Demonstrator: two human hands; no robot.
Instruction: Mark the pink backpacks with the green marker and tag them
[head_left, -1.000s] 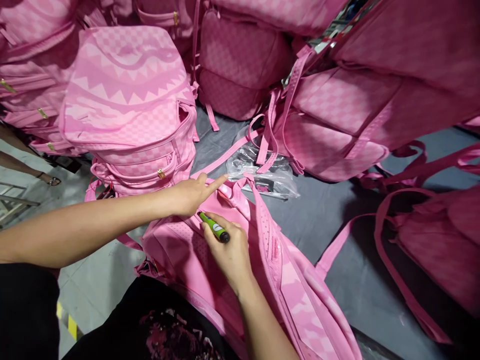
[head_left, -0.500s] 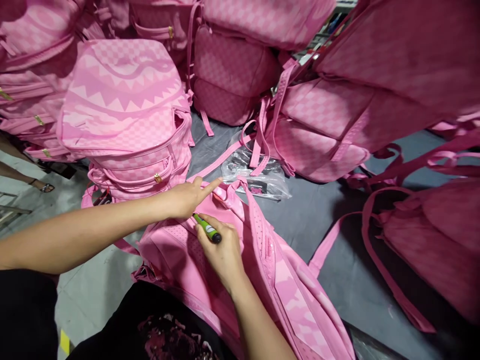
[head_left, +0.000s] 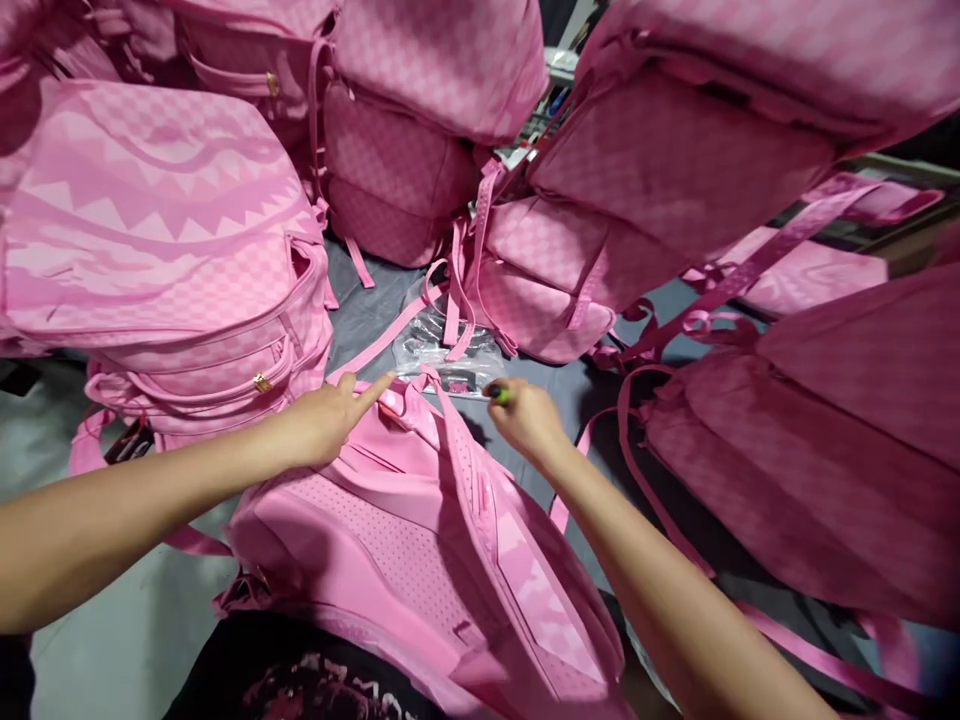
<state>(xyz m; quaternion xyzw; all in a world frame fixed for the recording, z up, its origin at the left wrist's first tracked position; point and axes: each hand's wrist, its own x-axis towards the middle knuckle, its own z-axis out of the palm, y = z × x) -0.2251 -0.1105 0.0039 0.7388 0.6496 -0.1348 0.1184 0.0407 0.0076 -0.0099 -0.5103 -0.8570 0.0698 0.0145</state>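
A pink backpack point(head_left: 352, 560) lies in front of me with its dotted back panel and shoulder strap facing up. My left hand point(head_left: 326, 420) is at its top edge, index finger stretched along the rim; the other fingers are curled against the fabric and partly hidden. Right of the backpack's top, my right hand point(head_left: 525, 420) is closed around a green marker point(head_left: 501, 396) with a black end, raised off the bag. Most of the marker is covered by my fingers. Just beyond both hands sits a clear plastic bag point(head_left: 457, 365) with something dark and pink inside.
A checkered pink backpack with a jagged-tooth print point(head_left: 157, 230) stands at left. Stacked pink backpacks point(head_left: 405, 160) line the back, and another pink backpack point(head_left: 817, 440) lies at right. Loose straps point(head_left: 645, 480) trail across the grey table surface point(head_left: 360, 330).
My right hand has lifted the marker off the backpack and swung right, past the bag's top. My left hand stays at the top edge. The view has turned somewhat to the right.
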